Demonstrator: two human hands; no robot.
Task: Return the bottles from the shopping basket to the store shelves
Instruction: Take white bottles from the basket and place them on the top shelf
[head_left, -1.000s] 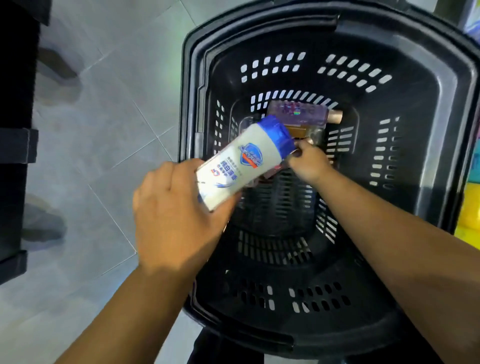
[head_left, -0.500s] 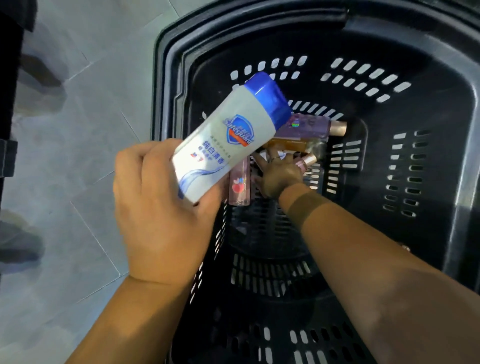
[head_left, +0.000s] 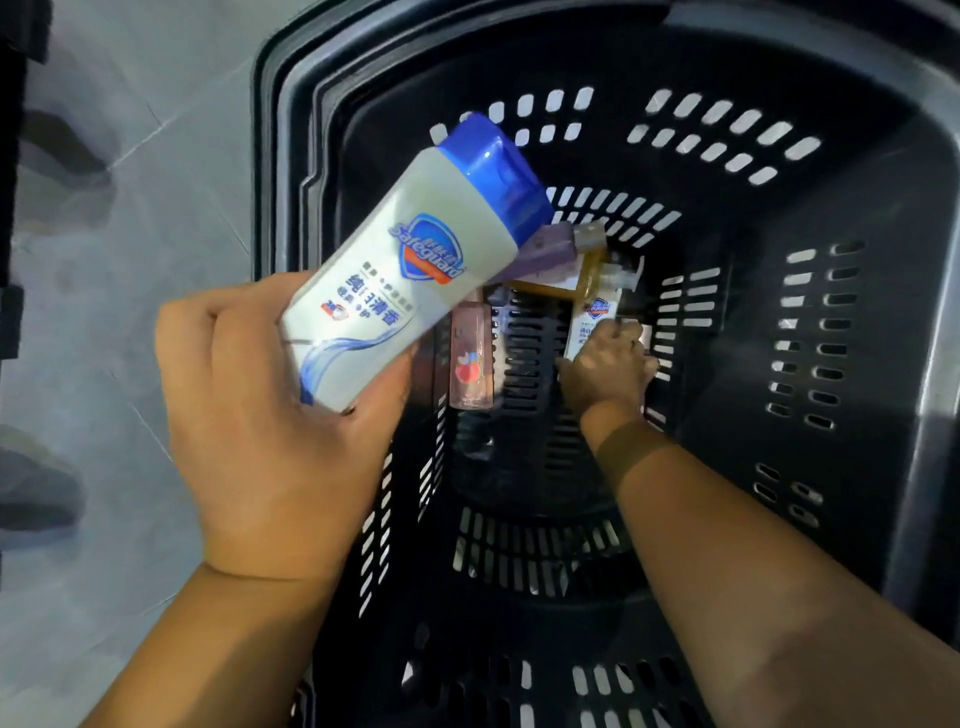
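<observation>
My left hand grips the base of a white Safeguard bottle with a blue cap, held tilted over the left rim of the black shopping basket. My right hand reaches down to the basket floor and closes its fingers around a small white Safeguard bottle. Other bottles lie on the floor there: a pink one, an amber one and a purple one, partly hidden by the raised bottle.
The basket stands on a grey tiled floor. A dark shelf edge runs along the far left. The basket's perforated walls surround my right arm.
My left hand lifted the big white bottle higher and to the left. My right hand moved right across the basket floor, from the pink bottle to the small white one.
</observation>
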